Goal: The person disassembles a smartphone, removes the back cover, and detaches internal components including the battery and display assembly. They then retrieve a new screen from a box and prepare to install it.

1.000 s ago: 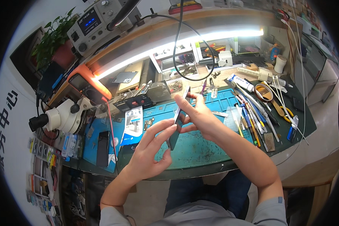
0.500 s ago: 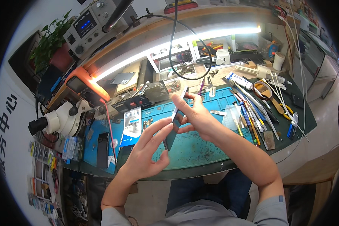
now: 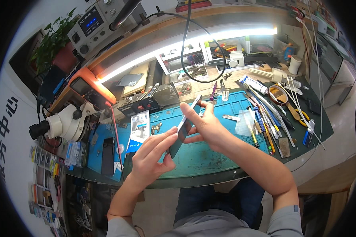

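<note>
currently, both hands are half curled round one flat dark slab (image 3: 179,144), tilted at the centre of the frame above a blue-green mat (image 3: 201,168). the left hand (image 3: 150,158) grips its lower end, fingers laid along the edge; the right hand (image 3: 207,124) pinches its upper end, thumb in front. a dark phone (image 3: 108,156) lies lower left, pen-like tools (image 3: 267,120) right of centre, an orange multimeter (image 3: 91,85) upper left.

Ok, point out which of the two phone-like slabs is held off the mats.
The tilted slab, held by the left hand and right hand above the teal mat; the other slab lies untouched on the blue mat to the left.
</note>
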### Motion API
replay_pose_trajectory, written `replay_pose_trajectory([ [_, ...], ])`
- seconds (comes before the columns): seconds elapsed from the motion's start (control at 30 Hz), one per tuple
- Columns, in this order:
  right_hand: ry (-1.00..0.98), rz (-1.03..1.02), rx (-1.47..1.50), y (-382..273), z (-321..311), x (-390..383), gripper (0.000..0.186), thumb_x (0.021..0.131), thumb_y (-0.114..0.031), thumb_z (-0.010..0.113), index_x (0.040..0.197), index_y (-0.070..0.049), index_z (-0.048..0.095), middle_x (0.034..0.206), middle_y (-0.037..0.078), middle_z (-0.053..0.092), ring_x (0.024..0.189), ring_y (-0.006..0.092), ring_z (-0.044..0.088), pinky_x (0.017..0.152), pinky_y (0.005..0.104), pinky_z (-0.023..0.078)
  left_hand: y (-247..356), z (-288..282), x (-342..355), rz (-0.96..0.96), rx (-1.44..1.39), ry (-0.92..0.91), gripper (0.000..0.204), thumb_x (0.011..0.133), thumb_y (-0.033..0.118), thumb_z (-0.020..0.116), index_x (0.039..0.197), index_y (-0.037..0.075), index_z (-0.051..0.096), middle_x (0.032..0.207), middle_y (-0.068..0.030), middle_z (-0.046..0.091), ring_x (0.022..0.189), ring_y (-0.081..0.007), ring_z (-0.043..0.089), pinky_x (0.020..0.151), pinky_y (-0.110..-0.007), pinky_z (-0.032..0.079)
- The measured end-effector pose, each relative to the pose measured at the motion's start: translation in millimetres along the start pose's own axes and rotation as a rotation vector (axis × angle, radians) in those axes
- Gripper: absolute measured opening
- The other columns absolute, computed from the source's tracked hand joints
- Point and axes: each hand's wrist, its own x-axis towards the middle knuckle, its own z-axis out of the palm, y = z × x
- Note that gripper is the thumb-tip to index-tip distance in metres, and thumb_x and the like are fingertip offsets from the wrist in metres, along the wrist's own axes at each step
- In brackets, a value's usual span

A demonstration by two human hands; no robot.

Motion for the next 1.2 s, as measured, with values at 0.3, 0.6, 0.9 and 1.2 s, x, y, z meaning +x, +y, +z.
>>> replay_pose_trajectory([
  [0.3,-0.033,-0.015,-0.003,0.3,3.1,-4.1,0.106,0.089,-0.059,0.073,0.155,-0.008,0.008,0.111,0.013,0.058,0.089,0.0183,0.066,0.075,0.0414,0.064,-2.6,-1.1,-3.2,-0.021,-0.023,0.047,0.052,0.066,-0.014,0.062,0.117,-0.004,0.070,0.113,-0.0206,0.074,0.101,-0.0304,0.074,0.084,-0.033,0.061],
  [0.6,0.051,-0.154,-0.034,11.4,6.6,-2.7,0.106,0.087,-0.056,0.076,0.154,-0.007,0.009,0.124,0.018,0.056,0.102,0.0231,0.068,0.075,0.0425,0.064,-3.6,-0.2,-19.8,-0.158,-0.068,0.033,0.047,0.073,-0.017,0.060,0.116,-0.005,0.071,0.109,-0.0197,0.075,0.106,-0.0298,0.074,0.089,-0.032,0.061],
  [0.9,0.136,-0.386,-0.376,34.8,4.4,7.8,0.106,0.087,-0.061,0.074,0.150,0.005,0.020,0.124,0.026,0.058,0.116,0.0328,0.062,0.097,0.0421,0.051,-3.7,19.0,-61.2,-0.448,-0.188,0.073,0.053,0.076,-0.015,0.061,0.126,-0.001,0.069,0.107,-0.0159,0.076,0.091,-0.0165,0.075,0.081,-0.028,0.060],
  [1.2,0.123,-0.305,-0.449,43.6,3.5,8.1,0.105,0.085,-0.064,0.074,0.148,0.004,0.024,0.127,0.028,0.056,0.120,0.0350,0.059,0.101,0.0444,0.048,-7.6,33.8,-77.7,-0.226,0.054,0.126,0.053,0.073,-0.010,0.066,0.124,0.002,0.070,0.094,-0.0140,0.076,0.075,-0.0233,0.075,0.070,-0.028,0.059],
])
